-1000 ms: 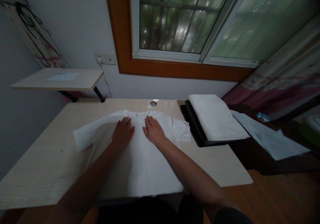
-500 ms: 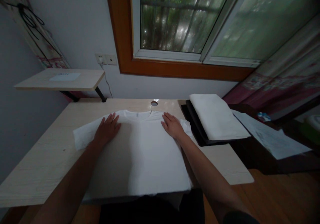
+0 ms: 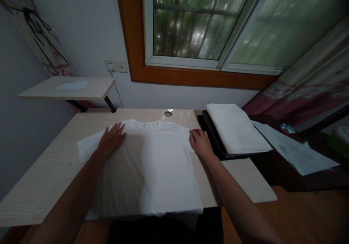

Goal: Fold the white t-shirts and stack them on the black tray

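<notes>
A white T-shirt (image 3: 163, 167) lies spread on the pale wooden desk, its neckline toward the window and its hem hanging over the front edge. My left hand (image 3: 112, 138) rests flat on the shirt's left shoulder, fingers stretched out. At the right sleeve is my right hand (image 3: 201, 142), its fingers curled onto the fabric; the sleeve's end is mostly hidden under it. Light creases run across the lower part of the shirt.
Beside my right hand, a folded white cloth (image 3: 237, 129) sits on a black folder-like item (image 3: 215, 138). Farther right lies a paper sheet (image 3: 297, 149). A small raised shelf (image 3: 92, 89) stands at the back left of the desk (image 3: 51, 178).
My right hand has moved right from the shoulder to the sleeve, and its fingers have curled. The shirt and my left hand have shifted slightly left; creases have appeared near the hem.
</notes>
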A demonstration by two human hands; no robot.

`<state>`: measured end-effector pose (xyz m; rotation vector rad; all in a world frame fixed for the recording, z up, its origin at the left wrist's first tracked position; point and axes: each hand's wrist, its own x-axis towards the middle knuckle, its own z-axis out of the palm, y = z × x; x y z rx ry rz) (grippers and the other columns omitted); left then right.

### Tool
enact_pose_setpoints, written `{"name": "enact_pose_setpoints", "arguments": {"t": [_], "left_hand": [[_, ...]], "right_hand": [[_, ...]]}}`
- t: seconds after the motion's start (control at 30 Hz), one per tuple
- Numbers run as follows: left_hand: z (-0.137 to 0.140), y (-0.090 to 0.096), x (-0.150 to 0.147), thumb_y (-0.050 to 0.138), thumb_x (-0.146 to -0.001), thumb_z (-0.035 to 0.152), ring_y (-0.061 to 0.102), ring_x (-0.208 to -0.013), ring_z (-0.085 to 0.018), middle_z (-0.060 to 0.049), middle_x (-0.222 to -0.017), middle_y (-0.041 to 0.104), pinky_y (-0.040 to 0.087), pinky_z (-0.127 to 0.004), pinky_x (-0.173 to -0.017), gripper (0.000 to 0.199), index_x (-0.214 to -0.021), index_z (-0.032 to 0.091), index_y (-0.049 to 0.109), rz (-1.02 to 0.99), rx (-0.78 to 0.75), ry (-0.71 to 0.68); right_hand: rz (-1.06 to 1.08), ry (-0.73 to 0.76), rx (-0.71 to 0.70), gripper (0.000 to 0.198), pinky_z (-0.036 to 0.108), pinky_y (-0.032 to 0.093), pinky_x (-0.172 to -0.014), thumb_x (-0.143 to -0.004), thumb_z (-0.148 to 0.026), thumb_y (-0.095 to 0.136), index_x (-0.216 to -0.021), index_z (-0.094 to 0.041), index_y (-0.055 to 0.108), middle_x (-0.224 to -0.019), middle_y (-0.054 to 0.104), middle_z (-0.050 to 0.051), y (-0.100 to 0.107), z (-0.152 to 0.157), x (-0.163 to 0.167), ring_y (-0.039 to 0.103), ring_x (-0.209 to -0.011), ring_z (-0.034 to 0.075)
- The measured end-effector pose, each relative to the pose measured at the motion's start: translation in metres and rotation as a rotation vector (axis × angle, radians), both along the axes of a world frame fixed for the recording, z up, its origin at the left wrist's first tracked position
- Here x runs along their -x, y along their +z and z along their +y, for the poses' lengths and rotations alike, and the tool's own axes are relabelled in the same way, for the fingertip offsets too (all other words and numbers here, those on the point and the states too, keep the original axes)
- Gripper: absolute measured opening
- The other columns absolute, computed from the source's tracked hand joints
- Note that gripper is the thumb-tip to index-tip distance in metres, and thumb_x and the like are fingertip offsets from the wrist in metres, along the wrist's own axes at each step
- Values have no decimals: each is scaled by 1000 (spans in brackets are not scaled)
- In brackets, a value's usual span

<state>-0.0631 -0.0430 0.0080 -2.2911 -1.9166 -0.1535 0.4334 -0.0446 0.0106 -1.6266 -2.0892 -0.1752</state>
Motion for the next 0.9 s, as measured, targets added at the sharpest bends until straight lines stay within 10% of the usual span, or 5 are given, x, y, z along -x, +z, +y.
{"name": "enact_pose_setpoints", "arguments": {"t": [0.53,0.9], "left_hand": [[-7,8,-13,37,-99,31,42,-145,-34,-17,-154,49,24,-59,-122,50,-142,13,56,-91,-163,7],[-19,16,-103,49,-94,23,60,-123,-27,-13,-125,69,48,-43,-111,33,-120,18,69,-226,-137,-233]], "right_hand": [[-165,-189,-18,36,46,47,-88,-99,-19,45,-131,-17,61,-126,60,20,12,-51,5,54,-103,32],[-203,-341,246,45,32,46,-61,-102,-37,47,-138,-11,55,-105,59,18,20,-67,9,58,-69,21]]}}
